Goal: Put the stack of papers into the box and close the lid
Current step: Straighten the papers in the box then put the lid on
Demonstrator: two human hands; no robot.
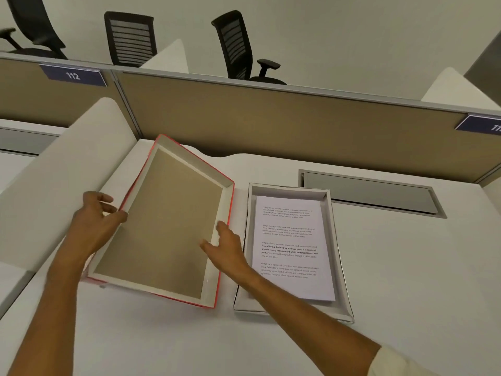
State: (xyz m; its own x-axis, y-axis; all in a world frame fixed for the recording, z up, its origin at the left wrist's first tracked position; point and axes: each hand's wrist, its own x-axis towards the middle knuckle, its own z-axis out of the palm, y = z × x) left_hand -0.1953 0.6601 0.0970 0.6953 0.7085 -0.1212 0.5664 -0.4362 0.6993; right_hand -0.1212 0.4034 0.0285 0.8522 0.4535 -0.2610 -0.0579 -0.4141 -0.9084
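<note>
Lying flat inside the open box (336, 256), printed side up, the stack of papers (291, 245), with bare box floor showing along the left and far sides. Box set on the white desk (406, 267), to the right of centre, uncovered. Just to the left of the box, the lid (168, 221), turned inside up: brown cardboard inner face, white walls, red outer edge; tilted, far left part raised, near edge low against the desk. Left hand (92, 226) gripping the lid's left rim, thumb pressed on the inner edge, fingers curled round the outside, clamped on the rim. Right hand (227, 248) over the lid's right wall, fingers spread and apart, palm down; contact with the wall cannot be told, no grip evident. Right forearm crossing the near left corner of the box. Further out: a grey recessed cable hatch (371, 192) in the desk behind the box, a tan partition (271, 123) with a blue number plate (73, 75) reading 112, a white curved side screen (67, 172) on the left, black office chairs (238, 47) beyond the partition.
</note>
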